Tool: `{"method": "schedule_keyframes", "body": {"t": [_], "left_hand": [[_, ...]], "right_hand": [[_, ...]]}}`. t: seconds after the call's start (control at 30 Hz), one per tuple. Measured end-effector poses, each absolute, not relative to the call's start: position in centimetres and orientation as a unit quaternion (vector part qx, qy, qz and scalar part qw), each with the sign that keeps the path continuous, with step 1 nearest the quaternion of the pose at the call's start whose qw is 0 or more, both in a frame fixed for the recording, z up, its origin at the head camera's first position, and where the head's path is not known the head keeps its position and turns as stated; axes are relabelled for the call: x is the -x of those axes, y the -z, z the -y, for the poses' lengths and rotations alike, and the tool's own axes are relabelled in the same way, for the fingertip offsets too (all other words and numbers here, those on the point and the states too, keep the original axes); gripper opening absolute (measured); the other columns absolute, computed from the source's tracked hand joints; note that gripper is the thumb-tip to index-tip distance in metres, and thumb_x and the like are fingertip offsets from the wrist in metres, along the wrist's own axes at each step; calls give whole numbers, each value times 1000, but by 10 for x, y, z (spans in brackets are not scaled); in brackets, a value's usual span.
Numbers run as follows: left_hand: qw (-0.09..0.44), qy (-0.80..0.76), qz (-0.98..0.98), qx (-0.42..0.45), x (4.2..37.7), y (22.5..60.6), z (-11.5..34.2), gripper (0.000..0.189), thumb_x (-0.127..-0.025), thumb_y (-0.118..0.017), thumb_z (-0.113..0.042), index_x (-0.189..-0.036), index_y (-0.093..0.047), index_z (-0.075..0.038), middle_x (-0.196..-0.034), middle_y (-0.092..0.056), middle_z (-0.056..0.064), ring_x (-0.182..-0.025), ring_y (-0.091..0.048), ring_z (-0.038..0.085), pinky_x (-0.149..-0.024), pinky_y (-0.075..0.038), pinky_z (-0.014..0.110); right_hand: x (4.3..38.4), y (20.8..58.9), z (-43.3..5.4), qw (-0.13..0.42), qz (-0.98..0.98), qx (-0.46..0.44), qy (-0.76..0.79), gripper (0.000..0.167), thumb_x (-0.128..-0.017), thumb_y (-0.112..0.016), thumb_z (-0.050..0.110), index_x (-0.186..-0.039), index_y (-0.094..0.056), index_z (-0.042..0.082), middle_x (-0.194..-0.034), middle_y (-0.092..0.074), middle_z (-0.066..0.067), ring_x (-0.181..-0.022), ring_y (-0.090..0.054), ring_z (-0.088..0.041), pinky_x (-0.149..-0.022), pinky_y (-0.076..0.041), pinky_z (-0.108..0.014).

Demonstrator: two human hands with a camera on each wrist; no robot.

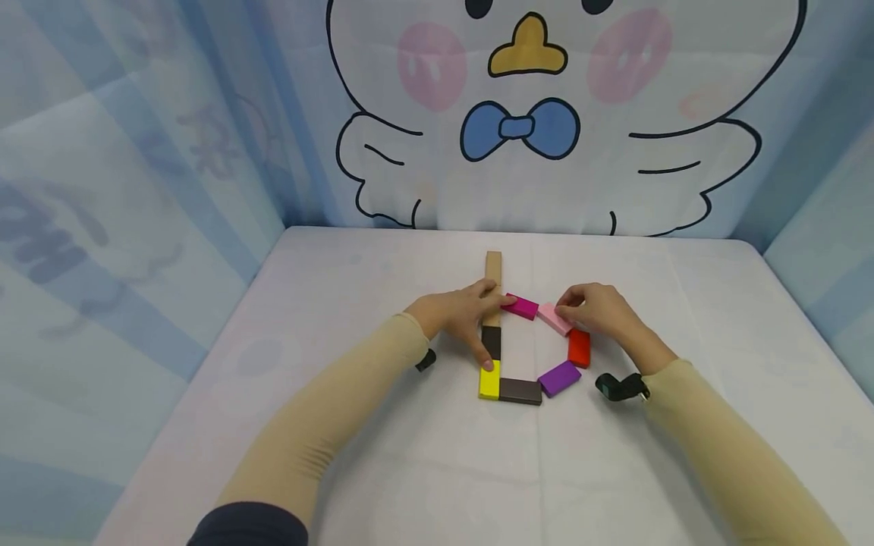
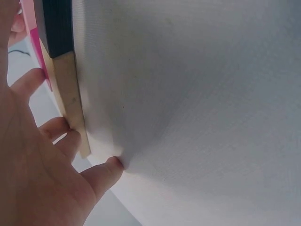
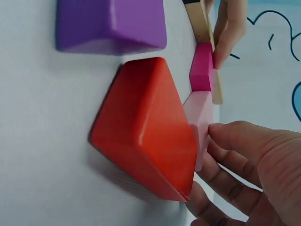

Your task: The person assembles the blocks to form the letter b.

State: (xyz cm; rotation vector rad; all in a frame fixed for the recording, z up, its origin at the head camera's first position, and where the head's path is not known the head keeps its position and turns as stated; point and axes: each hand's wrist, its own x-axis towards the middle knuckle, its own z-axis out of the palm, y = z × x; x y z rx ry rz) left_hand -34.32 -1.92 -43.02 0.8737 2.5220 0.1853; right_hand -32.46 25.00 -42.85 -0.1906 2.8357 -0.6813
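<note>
Flat blocks lie in a ring joined to a straight column. My left hand [image 1: 460,312] spreads over the column, its thumb on the yellow block [image 1: 488,383] and its index finger touching the magenta block [image 1: 524,308]. Other left fingers rest by the wooden block [image 2: 69,89], beside the upper dark block [image 1: 491,343]. With my right hand [image 1: 601,309] I pinch the pink block [image 3: 200,113] between thumb and fingers. It lies between the magenta block and the red block [image 3: 146,127]. The purple block [image 1: 560,378] and lower dark block [image 1: 521,391] form the near side.
Another wooden block [image 1: 493,265] tops the column at the far end. White cloth covers the table [image 1: 437,478]. A printed curtain [image 1: 437,174] hangs behind the table. Black wrist cameras, such as the right one [image 1: 617,387], sit low beside the blocks.
</note>
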Motion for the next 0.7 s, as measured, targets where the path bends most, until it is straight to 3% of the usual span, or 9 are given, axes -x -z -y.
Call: {"method": "schedule_keyframes", "body": {"t": [0.17,0.4,0.57,0.7], "left_hand": [[235,-65,-917,-316,345,431,18,125,-66,-85,-72,-164,-13,-45,-175,4,6,-160,-14,31,-124,-31,56],[233,-89,-912,-325,345,433,18,133,-67,-88,-68,-166,-4,-40,-174,0,8,-158,-19,30,-123,-32,55],[228,-83,-913,-328,345,432,18,137,-66,-87,-70,-167,0,-36,-173,-2,6,-158,-18,26,-124,-33,52],[229,-81,-914,-324,346,432,20,132,-66,-87,-69,-166,-5,-41,-174,0,7,-158,-17,27,-124,-32,53]], "right_hand": [[324,430,-250,109,-964,63,234,30,-100,-66,29,-116,-72,5,-108,-69,-15,-97,-58,-31,-79,-50,-38],[314,427,-258,90,-968,35,233,39,-102,-61,34,-121,-69,1,-117,-67,-22,-101,-60,-35,-83,-55,-44],[303,422,-273,119,-970,17,213,42,-102,-60,34,-119,-65,-4,-97,-69,-18,-85,-62,-27,-72,-54,-37],[300,422,-277,162,-960,13,227,42,-102,-61,34,-119,-63,-4,-84,-68,-10,-72,-64,-18,-67,-51,-30]]}}
